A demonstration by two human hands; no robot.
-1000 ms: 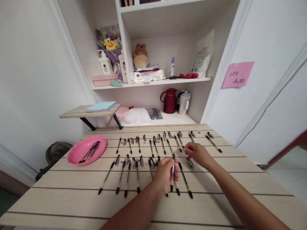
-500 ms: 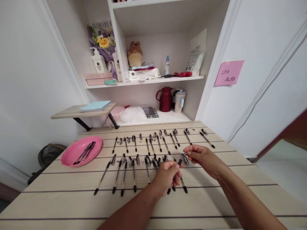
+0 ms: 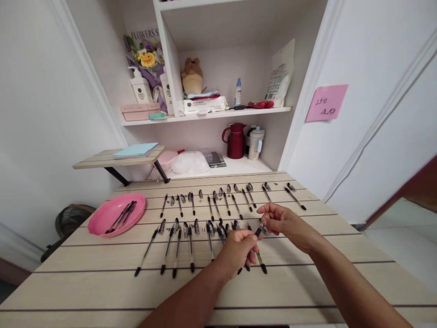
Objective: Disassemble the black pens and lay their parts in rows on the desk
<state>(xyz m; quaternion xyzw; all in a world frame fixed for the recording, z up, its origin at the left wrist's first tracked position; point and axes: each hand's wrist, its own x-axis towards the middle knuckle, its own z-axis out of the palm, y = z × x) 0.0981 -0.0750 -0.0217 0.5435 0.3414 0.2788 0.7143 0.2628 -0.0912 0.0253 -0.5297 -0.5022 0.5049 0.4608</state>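
My left hand (image 3: 239,248) is closed around a black pen (image 3: 258,232) without its cap, its front end slanting up to the right. My right hand (image 3: 285,224) pinches a small silvery pen tip (image 3: 261,225) at that front end; whether it is seated on the barrel is too small to tell. Around and beneath my hands lie uncapped pens (image 3: 177,253) in a near row, with clear-and-black pen caps (image 3: 196,226) by their upper ends. Some pens and caps are partly hidden behind my left hand.
A second row of pens (image 3: 210,208) and caps lies farther back. At the left, a pink plate (image 3: 95,218) holds several pens. A small raised stand (image 3: 99,158) carries blue paper (image 3: 135,150). Behind the table is a shelf (image 3: 239,169) with a red jug (image 3: 235,141).
My right hand has moved slightly left and down, bringing the small tip to the pen's front end. My left hand keeps its hold on the pen.
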